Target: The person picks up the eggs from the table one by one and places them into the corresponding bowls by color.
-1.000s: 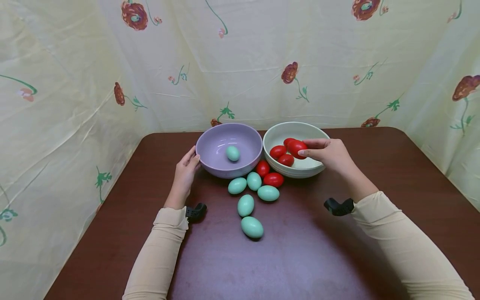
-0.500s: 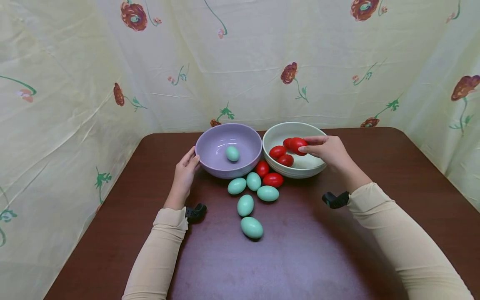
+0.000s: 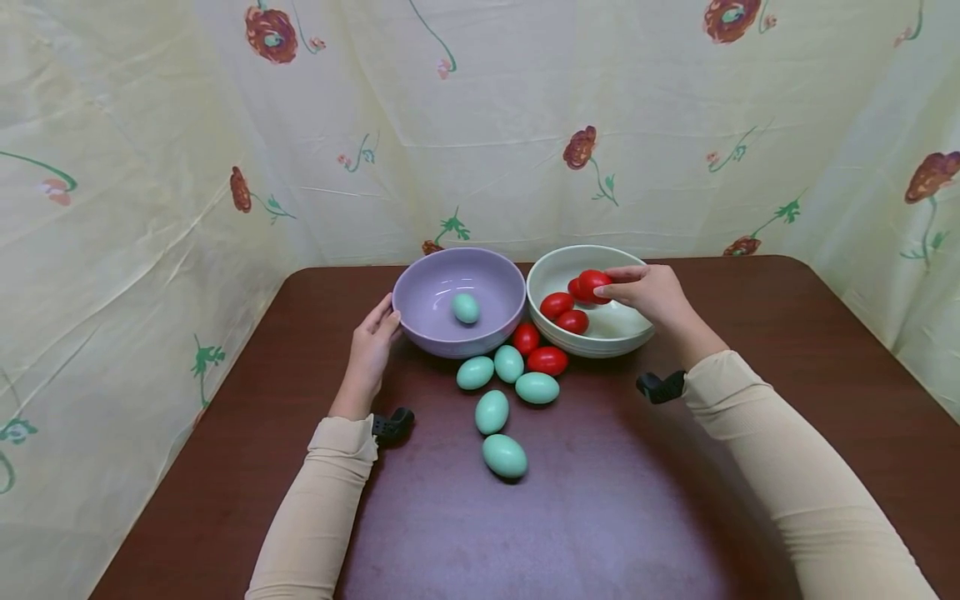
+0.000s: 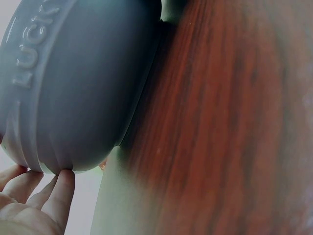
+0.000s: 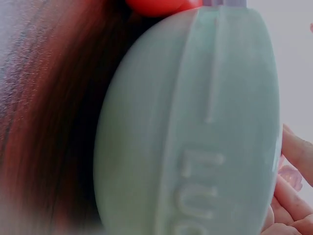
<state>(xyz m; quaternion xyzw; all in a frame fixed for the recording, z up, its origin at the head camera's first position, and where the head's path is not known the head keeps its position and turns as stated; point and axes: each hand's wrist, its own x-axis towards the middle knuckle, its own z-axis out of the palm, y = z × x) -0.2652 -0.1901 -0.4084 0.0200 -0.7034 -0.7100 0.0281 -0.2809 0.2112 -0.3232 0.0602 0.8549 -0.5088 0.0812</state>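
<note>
My right hand (image 3: 654, 293) pinches a red egg (image 3: 595, 285) between thumb and fingers, inside the pale green bowl (image 3: 626, 329). Three other red eggs (image 3: 557, 305) lie in that bowl, one of them partly behind the held egg. In the right wrist view the green bowl's wall (image 5: 186, 122) hides the egg and part of the hand (image 5: 291, 196). At the left, my left hand (image 3: 370, 342) rests its fingertips on the outer side of the purple bowl (image 3: 420, 325). The left wrist view has those fairly straight fingers (image 4: 61, 196) against its wall. A single mint-green egg (image 3: 465, 308) sits in the purple bowl.
Two red eggs (image 3: 547, 361) lie on the brown table (image 3: 637, 500) in front of where the bowls meet. Several mint-green eggs (image 3: 492, 412) are scattered nearer the person. Behind the table hangs a flowered cloth (image 3: 480, 125).
My right hand, still pinching the red egg, has shifted slightly away from the person and to the left over the green bowl. The left hand stays on the purple bowl.
</note>
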